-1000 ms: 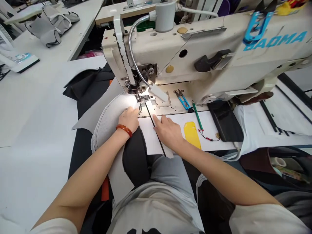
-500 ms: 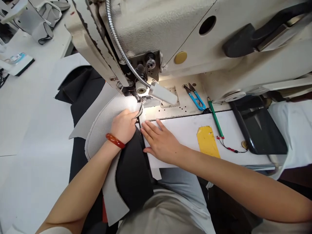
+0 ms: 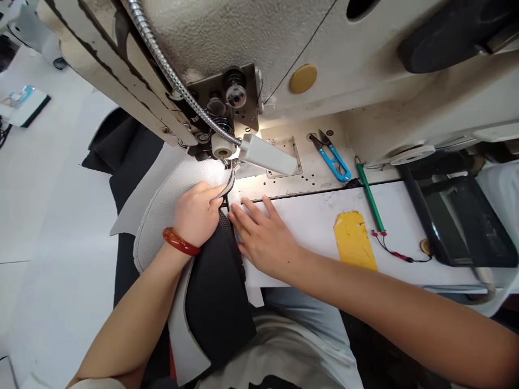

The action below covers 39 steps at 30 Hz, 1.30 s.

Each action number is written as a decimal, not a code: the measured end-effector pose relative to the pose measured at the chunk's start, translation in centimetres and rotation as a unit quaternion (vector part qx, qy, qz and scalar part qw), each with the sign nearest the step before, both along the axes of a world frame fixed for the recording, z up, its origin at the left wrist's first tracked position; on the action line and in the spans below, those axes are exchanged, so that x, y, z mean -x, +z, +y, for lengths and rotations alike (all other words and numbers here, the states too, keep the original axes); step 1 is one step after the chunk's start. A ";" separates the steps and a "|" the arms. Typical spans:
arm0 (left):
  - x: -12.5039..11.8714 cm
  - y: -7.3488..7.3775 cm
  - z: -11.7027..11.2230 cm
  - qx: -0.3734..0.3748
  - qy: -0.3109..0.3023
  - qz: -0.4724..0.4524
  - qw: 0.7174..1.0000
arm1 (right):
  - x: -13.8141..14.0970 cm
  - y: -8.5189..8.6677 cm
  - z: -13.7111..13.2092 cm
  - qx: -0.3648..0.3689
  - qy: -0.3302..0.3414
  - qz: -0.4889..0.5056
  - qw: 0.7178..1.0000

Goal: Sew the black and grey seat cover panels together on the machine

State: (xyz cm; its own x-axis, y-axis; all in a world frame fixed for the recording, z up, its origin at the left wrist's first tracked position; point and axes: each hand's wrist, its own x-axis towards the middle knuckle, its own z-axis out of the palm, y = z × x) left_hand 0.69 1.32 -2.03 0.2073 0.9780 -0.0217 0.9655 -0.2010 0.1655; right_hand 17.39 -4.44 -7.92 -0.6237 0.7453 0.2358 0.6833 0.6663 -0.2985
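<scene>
My left hand (image 3: 197,214), with a reddish-brown bangle (image 3: 180,241) at its wrist, pinches the edge of a light grey fabric piece (image 3: 159,208) just in front of the needle area of a sewing machine (image 3: 227,132). Its fingers are closed on the curled edge. A black fabric panel (image 3: 217,302) hangs from under that hand toward my lap. My right hand (image 3: 265,237) lies flat with fingers spread on the white table, its fingertips beside the fabric edge. The needle itself is hidden behind the machine's parts.
Blue thread snips (image 3: 334,162) lie on the machine bed. To their right are a green pencil (image 3: 370,197), a yellow card (image 3: 356,240) and a dark tray-like object (image 3: 458,216). A lamp (image 3: 270,154) on a flexible metal neck hangs over the bed.
The view has moved closer to the machine, so its head looks larger. My left hand keeps its pinch on the fabric edge; my right hand stays flat on the table.
</scene>
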 end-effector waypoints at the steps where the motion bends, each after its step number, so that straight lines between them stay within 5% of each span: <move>1: -0.1 0.0 0.0 -0.001 -0.002 0.006 1.000 | 0.2 0.0 0.1 0.001 -0.003 0.000 1.000; 14: -2.1 -0.2 -1.2 0.014 0.000 0.175 0.985 | 0.6 -0.4 -0.2 -0.021 -0.008 0.008 1.000; 18: -2.3 0.4 -2.0 0.064 -0.019 0.182 0.981 | 0.0 -0.2 -0.5 -0.061 -0.073 0.030 0.995; 20: -2.0 0.3 -2.2 0.059 -0.008 0.179 0.982 | -0.2 -0.2 -1.1 -0.137 -0.016 0.056 0.989; 22: -1.7 -0.1 -2.1 0.037 0.026 0.182 0.982 | -0.1 -0.4 -1.8 -0.209 0.119 0.078 0.968; 24: -1.7 -0.3 -1.6 0.040 0.044 0.175 0.983 | 0.3 -0.7 -2.3 -0.223 0.187 0.079 0.953; 29: -2.5 0.4 0.0 0.103 0.009 0.162 0.981 | 1.1 -1.1 -2.2 -0.196 0.142 0.065 0.968; 39: -3.8 0.0 3.1 0.071 0.019 0.162 0.984 | 2.5 -0.5 1.0 -0.179 0.113 0.028 0.977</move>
